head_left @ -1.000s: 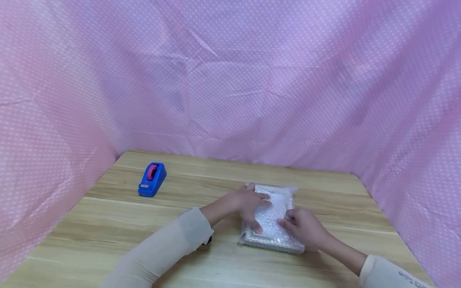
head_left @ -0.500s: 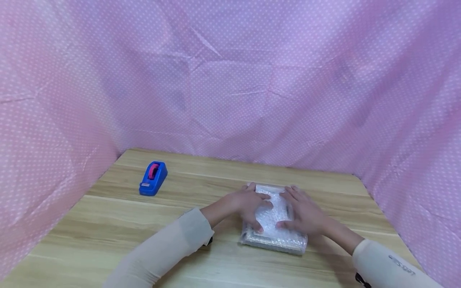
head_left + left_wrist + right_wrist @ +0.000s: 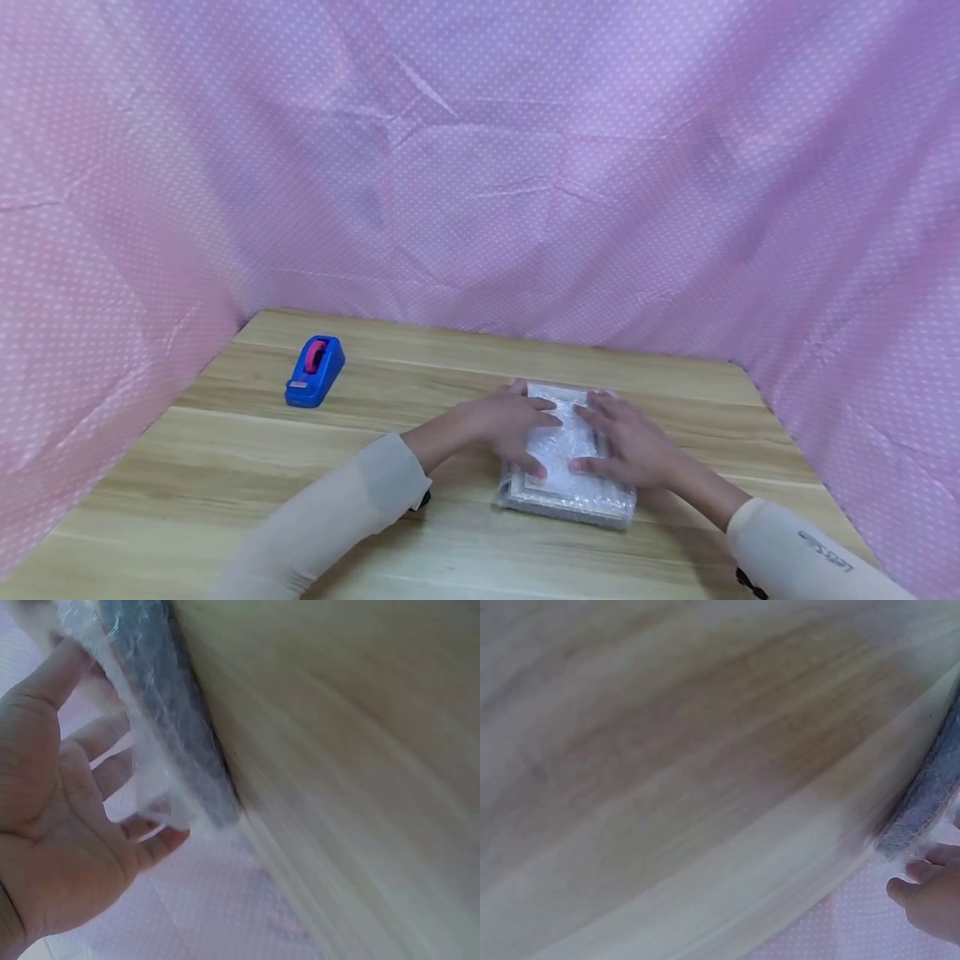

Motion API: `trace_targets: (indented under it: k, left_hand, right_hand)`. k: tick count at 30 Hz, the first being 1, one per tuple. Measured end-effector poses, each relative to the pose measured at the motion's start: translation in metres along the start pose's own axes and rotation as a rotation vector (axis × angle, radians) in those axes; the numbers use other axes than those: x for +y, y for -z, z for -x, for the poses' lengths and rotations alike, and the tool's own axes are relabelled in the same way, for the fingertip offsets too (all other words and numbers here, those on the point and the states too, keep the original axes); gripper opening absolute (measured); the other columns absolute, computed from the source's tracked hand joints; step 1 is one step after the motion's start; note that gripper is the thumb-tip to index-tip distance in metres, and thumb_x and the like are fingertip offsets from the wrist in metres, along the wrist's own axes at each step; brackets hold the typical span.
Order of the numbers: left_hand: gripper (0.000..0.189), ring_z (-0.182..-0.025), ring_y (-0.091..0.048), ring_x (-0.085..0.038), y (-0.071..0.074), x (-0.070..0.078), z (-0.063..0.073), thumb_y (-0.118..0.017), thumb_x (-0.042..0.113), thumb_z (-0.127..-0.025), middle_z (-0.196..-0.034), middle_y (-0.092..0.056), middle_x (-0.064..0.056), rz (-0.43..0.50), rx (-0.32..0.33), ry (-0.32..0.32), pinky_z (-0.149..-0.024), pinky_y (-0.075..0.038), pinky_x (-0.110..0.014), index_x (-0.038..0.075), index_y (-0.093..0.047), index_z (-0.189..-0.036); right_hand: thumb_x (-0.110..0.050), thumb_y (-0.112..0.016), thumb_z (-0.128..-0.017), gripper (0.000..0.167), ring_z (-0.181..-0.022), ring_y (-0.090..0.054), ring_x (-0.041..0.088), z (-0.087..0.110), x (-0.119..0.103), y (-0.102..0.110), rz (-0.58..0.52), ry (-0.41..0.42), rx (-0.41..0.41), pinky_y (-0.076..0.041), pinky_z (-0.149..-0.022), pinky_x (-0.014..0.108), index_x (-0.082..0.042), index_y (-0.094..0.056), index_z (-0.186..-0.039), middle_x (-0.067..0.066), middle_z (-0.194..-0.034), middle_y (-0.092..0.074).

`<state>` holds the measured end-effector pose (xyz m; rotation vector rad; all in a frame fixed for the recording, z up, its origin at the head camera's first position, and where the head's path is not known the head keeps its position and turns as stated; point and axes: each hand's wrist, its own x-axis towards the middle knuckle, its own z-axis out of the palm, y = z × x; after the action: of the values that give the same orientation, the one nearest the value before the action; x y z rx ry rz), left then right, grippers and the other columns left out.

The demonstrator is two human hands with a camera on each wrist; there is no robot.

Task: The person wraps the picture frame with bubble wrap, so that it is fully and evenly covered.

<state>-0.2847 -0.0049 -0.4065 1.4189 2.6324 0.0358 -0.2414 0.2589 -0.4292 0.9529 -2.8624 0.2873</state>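
Note:
A flat rectangular frame wrapped in bubble wrap (image 3: 558, 492) lies on the table, right of the middle in the head view. My left hand (image 3: 517, 429) rests on its left part with the fingers spread. On its right part lies my right hand (image 3: 633, 442), fingers also spread and fairly straight. Between the two thumbs the bubble wrap shows. From the left wrist, the parcel's dark side edge (image 3: 176, 712) appears beside the left palm (image 3: 64, 817). Only part of the right hand (image 3: 934, 892) enters the right wrist view, near the parcel's corner (image 3: 922, 802).
A blue tape dispenser (image 3: 315, 372) with a pink core stands at the left back of the wooden table (image 3: 262, 467). Pink dotted cloth (image 3: 480, 167) hangs behind and along both sides of the table.
My right hand has gone from curled fingers at the parcel's right side to fingers spread flat over it. The left hand has stayed nearly in place on the bubble wrap.

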Motion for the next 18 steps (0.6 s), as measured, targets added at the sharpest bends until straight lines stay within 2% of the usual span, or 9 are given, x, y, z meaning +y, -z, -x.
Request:
trace_targets:
  k: [2,6,9,11,13,15,18]
  left_hand:
    - [0.085,-0.124,-0.044,-0.022,0.002,-0.005,0.006,-0.065,0.075,-0.084,-0.162,-0.038,0.0,0.016,0.024,-0.032,-0.105,-0.04,-0.035,0.027,-0.049,-0.153]
    - [0.08,-0.142,-0.038,-0.028,0.005,-0.014,0.021,-0.064,0.069,-0.089,-0.161,-0.041,-0.005,0.03,0.075,-0.106,-0.119,-0.031,-0.043,0.021,-0.051,-0.152]
    - [0.072,-0.137,-0.043,-0.023,0.003,-0.018,0.034,-0.067,0.064,-0.09,-0.153,-0.05,-0.003,0.025,0.132,-0.146,-0.116,-0.036,-0.039,0.019,-0.058,-0.145]
    - [0.061,-0.125,-0.05,-0.017,0.002,-0.018,0.043,-0.07,0.06,-0.09,-0.138,-0.06,0.0,0.033,0.178,-0.157,-0.108,-0.043,-0.033,0.017,-0.066,-0.133]
    - [0.042,-0.102,-0.056,-0.009,-0.001,-0.016,0.051,-0.073,0.055,-0.09,-0.113,-0.067,0.005,0.088,0.203,-0.145,-0.09,-0.05,-0.025,0.018,-0.072,-0.111]
    - [0.033,-0.079,-0.055,-0.003,-0.004,-0.011,0.059,-0.073,0.055,-0.09,-0.087,-0.064,0.012,0.154,0.186,-0.125,-0.07,-0.05,-0.019,0.022,-0.07,-0.089]
    - [0.044,-0.055,-0.045,0.002,-0.01,0.0,0.068,-0.071,0.062,-0.088,-0.061,-0.052,0.019,0.202,0.113,-0.108,-0.048,-0.041,-0.017,0.027,-0.058,-0.065]
  right_hand:
    - [-0.067,-0.064,-0.09,0.087,-0.143,-0.032,0.054,0.0,0.0,0.0,0.015,0.005,-0.008,-0.028,-0.114,0.067,-0.005,-0.052,-0.149,0.029,-0.156,-0.038]
    - [-0.068,-0.062,-0.091,0.087,-0.144,-0.031,0.054,0.001,0.0,0.0,0.038,0.009,-0.014,-0.026,-0.116,0.065,-0.004,-0.051,-0.149,0.03,-0.156,-0.037]
    - [-0.068,-0.062,-0.091,0.087,-0.144,-0.031,0.053,0.001,0.0,0.0,0.045,0.016,-0.018,-0.025,-0.117,0.064,-0.003,-0.051,-0.149,0.031,-0.156,-0.036]
    - [-0.068,-0.061,-0.092,0.088,-0.145,-0.031,0.052,0.001,0.0,-0.001,0.05,0.017,-0.022,-0.024,-0.118,0.063,-0.002,-0.051,-0.149,0.032,-0.156,-0.036]
    - [-0.068,-0.06,-0.092,0.088,-0.145,-0.032,0.052,0.0,0.0,-0.001,0.06,0.019,-0.025,-0.024,-0.118,0.063,-0.002,-0.05,-0.149,0.032,-0.156,-0.036]
    - [-0.068,-0.059,-0.093,0.088,-0.145,-0.032,0.051,0.0,0.001,-0.001,0.072,0.021,-0.025,-0.024,-0.118,0.063,-0.002,-0.05,-0.149,0.032,-0.155,-0.036]
    - [-0.068,-0.059,-0.093,0.088,-0.144,-0.033,0.052,0.001,0.001,0.0,0.082,0.025,-0.023,-0.024,-0.118,0.063,-0.002,-0.05,-0.149,0.033,-0.155,-0.037]
